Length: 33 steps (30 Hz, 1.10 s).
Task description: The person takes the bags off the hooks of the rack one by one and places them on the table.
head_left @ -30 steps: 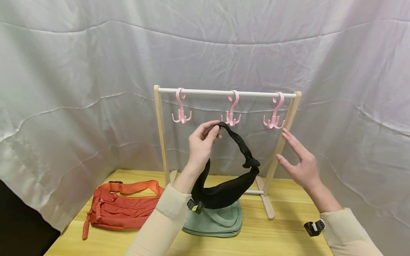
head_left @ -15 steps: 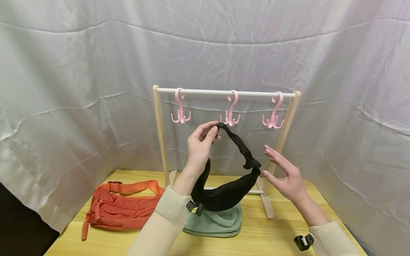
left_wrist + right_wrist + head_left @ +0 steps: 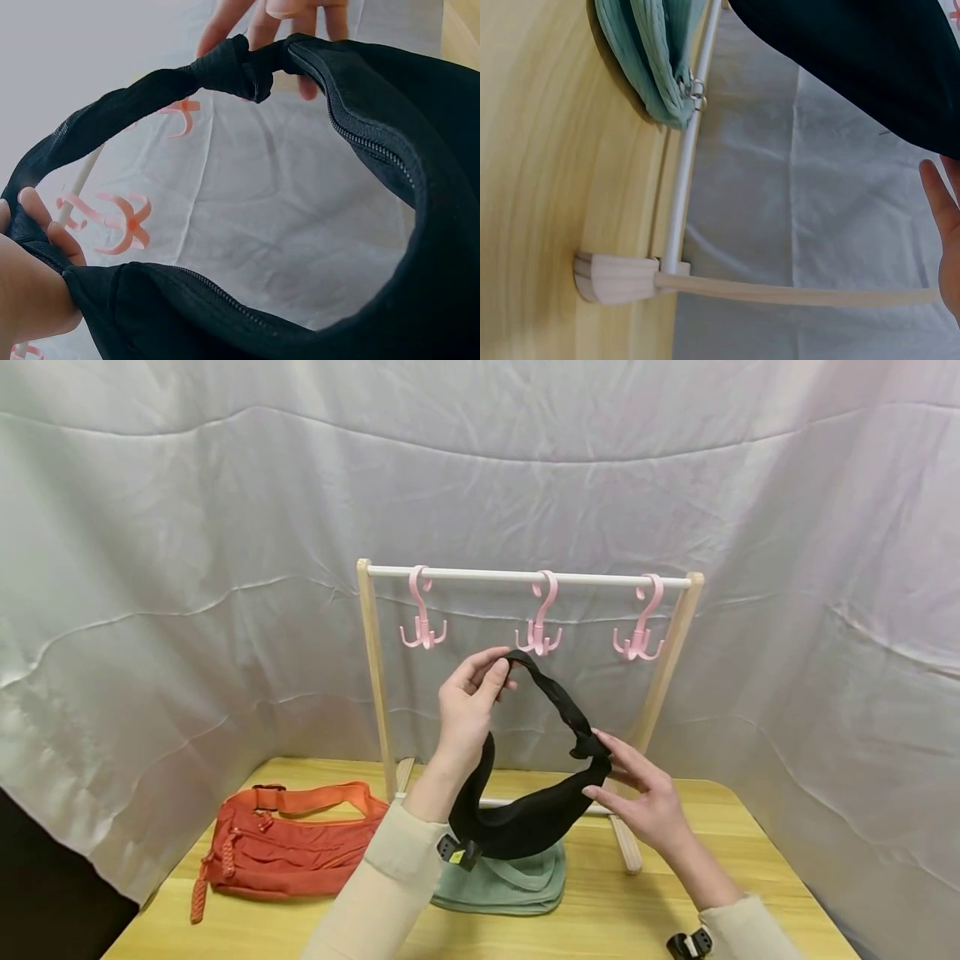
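A black zippered shoulder bag (image 3: 532,820) with a knotted strap hangs in the air in front of the rack. My left hand (image 3: 468,702) pinches the top of its strap between thumb and fingers. At the strap's knot, my right hand (image 3: 641,793) has its fingers extended, with the fingertips right at the bag's right end and the thumb apart from them. The left wrist view shows the bag's zipper (image 3: 367,146) and the fingers of the right hand (image 3: 277,22) behind the knot. Below the black bag lies a green bag (image 3: 517,885), partly hidden.
Behind the bag stands a wooden rack with a white rail (image 3: 480,575). Three pink hooks hang from it: left (image 3: 423,618), middle (image 3: 540,622) and right (image 3: 641,627). A red-orange bag (image 3: 292,852) lies on the wooden table (image 3: 600,918) at left. Grey cloth surrounds the table.
My right hand has come left and down from beside the rack's right post to the strap's knot. My left hand has stayed nearly still, holding the strap.
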Tool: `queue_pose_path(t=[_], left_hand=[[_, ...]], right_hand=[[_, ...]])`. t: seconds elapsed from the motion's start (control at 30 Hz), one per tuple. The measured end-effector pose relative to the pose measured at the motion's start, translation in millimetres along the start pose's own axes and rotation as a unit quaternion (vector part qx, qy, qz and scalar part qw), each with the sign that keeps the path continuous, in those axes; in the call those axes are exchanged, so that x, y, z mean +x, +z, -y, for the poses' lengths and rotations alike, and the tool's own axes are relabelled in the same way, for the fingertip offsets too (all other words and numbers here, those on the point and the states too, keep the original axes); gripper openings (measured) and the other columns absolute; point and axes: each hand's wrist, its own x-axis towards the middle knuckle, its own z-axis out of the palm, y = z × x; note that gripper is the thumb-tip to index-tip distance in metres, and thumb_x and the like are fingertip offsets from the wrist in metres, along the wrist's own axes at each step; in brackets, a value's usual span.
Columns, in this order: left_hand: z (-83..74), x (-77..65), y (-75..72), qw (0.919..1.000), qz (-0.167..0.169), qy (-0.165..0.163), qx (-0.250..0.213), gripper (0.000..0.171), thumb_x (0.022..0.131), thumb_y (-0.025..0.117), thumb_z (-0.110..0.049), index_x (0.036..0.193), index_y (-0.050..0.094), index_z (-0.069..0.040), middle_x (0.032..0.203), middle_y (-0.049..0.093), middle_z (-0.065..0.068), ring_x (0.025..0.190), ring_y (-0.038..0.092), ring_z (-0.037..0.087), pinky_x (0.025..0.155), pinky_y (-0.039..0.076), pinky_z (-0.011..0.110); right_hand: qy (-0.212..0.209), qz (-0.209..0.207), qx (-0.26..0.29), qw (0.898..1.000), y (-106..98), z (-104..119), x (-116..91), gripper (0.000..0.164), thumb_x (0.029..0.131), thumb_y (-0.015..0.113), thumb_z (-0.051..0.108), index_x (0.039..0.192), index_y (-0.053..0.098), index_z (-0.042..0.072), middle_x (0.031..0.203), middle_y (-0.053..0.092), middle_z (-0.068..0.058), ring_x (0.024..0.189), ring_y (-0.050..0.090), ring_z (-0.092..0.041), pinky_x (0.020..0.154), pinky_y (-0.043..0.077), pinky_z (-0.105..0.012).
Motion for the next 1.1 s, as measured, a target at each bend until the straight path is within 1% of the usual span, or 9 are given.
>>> queue_pose_path(t=[0.13,0.2,0.33,0.43,0.53,0.67,0.8,0.93,1.1], left_hand=[[1.3,-0.8,-0.4,1.0,-0.004,-0.001,0.004,0.023,0.102,0.065,-0.006,0.122,0.07,0.004,0.106,0.074,0.024,0.076,0.068,0.012,0.067,0.049,0.021],[1.2,-1.4,-0.6,1.0,-0.008,-0.002,0.005,0.023,0.103,0.065,-0.007,0.122,0.07,0.004,0.107,0.073,0.028,0.076,0.068,0.012,0.067,0.049,0.022],[1.7,-0.8,-1.6,0.9998,-0.015,-0.006,0.007,0.024,0.102,0.066,-0.008,0.122,0.069,0.004,0.101,0.076,0.014,0.076,0.068,0.011,0.067,0.049,0.023],[2.0,0.3,-2.9,0.9998,-0.017,-0.008,0.007,0.024,0.103,0.066,-0.009,0.123,0.069,0.004,0.098,0.077,0.005,0.076,0.068,0.01,0.068,0.049,0.023],[1.2,0.6,-4.3,0.9998,-0.015,-0.006,0.009,0.024,0.103,0.066,-0.009,0.123,0.069,0.004,0.098,0.077,0.005,0.077,0.068,0.011,0.068,0.05,0.022],[1.1,1.5,-6.4,0.9998,-0.013,-0.001,0.013,0.024,0.103,0.066,-0.008,0.123,0.069,0.004,0.101,0.076,0.012,0.077,0.068,0.011,0.068,0.05,0.021],[1.6,2.0,-8.1,0.9997,-0.014,0.001,0.02,0.024,0.103,0.066,-0.008,0.123,0.07,0.004,0.104,0.075,0.021,0.076,0.068,0.011,0.068,0.051,0.021],[2.0,1.5,-9.1,0.9996,-0.013,-0.001,0.025,0.024,0.103,0.066,-0.009,0.123,0.07,0.004,0.107,0.073,0.026,0.077,0.068,0.012,0.069,0.051,0.022],[2.6,0.0,-10.4,0.9995,-0.013,-0.003,0.027,0.024,0.102,0.066,-0.008,0.123,0.07,0.004,0.101,0.077,0.01,0.078,0.069,0.012,0.07,0.051,0.024]], right_hand=[[0.013,-0.011,0.016,1.0,4.3,-13.2,-7.8,0.079,0.068,0.079,-0.029,0.141,0.055,-0.013,0.139,0.065,-0.015,0.108,0.071,-0.012,0.084,0.06,-0.024],[0.01,-0.013,0.034,0.999,6.6,-16.2,-9.3,0.077,0.07,0.076,-0.032,0.142,0.053,-0.014,0.141,0.064,-0.015,0.108,0.071,-0.014,0.081,0.061,-0.024],[0.005,-0.015,0.051,0.999,10.4,-18.1,-9.9,0.074,0.072,0.071,-0.035,0.141,0.053,-0.016,0.143,0.062,-0.016,0.106,0.07,-0.014,0.077,0.061,-0.022],[0.001,-0.021,0.038,0.999,11.9,-18.3,-9.6,0.072,0.071,0.071,-0.035,0.139,0.056,-0.015,0.141,0.064,-0.011,0.103,0.07,-0.01,0.075,0.061,-0.021],[-0.01,-0.027,0.01,1.0,12.2,-17.7,-8.8,0.073,0.067,0.073,-0.037,0.135,0.06,-0.014,0.138,0.067,-0.011,0.102,0.07,-0.007,0.074,0.06,-0.018],[-0.039,-0.027,-0.029,0.998,12.7,-13.8,-5.3,0.07,0.065,0.075,-0.035,0.131,0.064,-0.014,0.13,0.068,-0.024,0.105,0.068,-0.008,0.069,0.056,-0.012],[-0.069,-0.025,-0.048,0.996,13.9,-5.3,0.6,0.055,0.075,0.076,-0.025,0.128,0.064,-0.015,0.122,0.065,-0.034,0.095,0.063,-0.017,0.061,0.048,-0.016],[-0.093,-0.02,-0.065,0.993,13.3,-3.6,3.0,0.04,0.089,0.075,-0.008,0.127,0.065,-0.015,0.119,0.065,-0.033,0.085,0.059,-0.019,0.06,0.045,-0.018],[-0.104,-0.024,-0.095,0.99,11.2,-13.4,-0.9,0.036,0.09,0.075,-0.006,0.125,0.069,-0.011,0.116,0.07,-0.027,0.084,0.061,-0.02,0.062,0.045,-0.019]])
